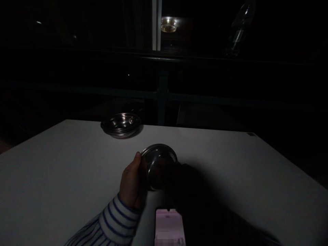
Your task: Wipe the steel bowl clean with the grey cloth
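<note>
A shiny metal bowl (159,150) is tipped up above the white table, its inside turned towards me. My left hand (130,184) grips it by the left rim, the thumb along the edge and the other fingers behind it. Deep in shadow, my right hand (176,179) lies over the lower right part of the bowl. Its fingers reach the inside of the bowl, but the dark hides their shape and whether they hold anything. The left sleeve is white with blue stripes.
A stack of metal bowls (120,126) stands near the far left edge of the white table (69,171). A phone (169,223) with a lit pink screen lies close to me, below the hands. A dark railing (161,92) runs beyond the table. The surroundings are very dim.
</note>
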`<state>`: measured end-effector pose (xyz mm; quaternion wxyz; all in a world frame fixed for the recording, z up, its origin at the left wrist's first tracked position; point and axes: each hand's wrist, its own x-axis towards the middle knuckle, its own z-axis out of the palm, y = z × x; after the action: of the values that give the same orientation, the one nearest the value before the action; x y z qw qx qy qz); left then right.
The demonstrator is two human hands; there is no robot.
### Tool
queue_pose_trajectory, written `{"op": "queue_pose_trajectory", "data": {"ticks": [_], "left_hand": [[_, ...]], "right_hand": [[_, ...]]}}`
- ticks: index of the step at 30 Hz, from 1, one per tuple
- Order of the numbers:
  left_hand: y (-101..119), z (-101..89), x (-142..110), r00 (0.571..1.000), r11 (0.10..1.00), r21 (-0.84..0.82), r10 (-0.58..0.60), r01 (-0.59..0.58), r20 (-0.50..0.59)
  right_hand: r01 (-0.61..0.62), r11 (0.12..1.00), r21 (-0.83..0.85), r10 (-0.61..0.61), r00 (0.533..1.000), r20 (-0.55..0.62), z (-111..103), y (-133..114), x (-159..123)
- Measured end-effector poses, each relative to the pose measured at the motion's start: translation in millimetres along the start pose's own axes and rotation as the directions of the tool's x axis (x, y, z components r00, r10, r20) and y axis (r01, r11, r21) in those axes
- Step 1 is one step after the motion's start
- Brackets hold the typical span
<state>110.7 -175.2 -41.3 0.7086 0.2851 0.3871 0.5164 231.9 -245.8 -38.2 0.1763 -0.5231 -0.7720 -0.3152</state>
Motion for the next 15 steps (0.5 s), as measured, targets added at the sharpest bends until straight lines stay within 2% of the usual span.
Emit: {"op": "queue_pose_trajectory", "data": {"ticks": [6,8,11,15], "left_hand": [[0,-1.1,0,0.996,0.995,-0.032,-0.093,0.093,0.010],[2,-0.5,-1,0.995,0.994,-0.034,-0.101,0.102,0.018],[6,0.7,-1,0.994,0.991,-0.072,-0.113,0.113,0.002],[6,0.6,1,0.992,0.988,-0.107,-0.118,0.114,-0.031]], "right_hand": [[-0.064,0.995,-0.078,0.049,0.983,-0.177,4,-10,-5],[-0.048,0.995,-0.088,0.034,0.987,-0.156,3,-14,-5],[-0.037,0.998,-0.042,0.037,0.999,-0.003,-2,-5,-2],[-0.014,0.996,-0.086,0.011,0.999,-0.044,-2,11,1]]}}
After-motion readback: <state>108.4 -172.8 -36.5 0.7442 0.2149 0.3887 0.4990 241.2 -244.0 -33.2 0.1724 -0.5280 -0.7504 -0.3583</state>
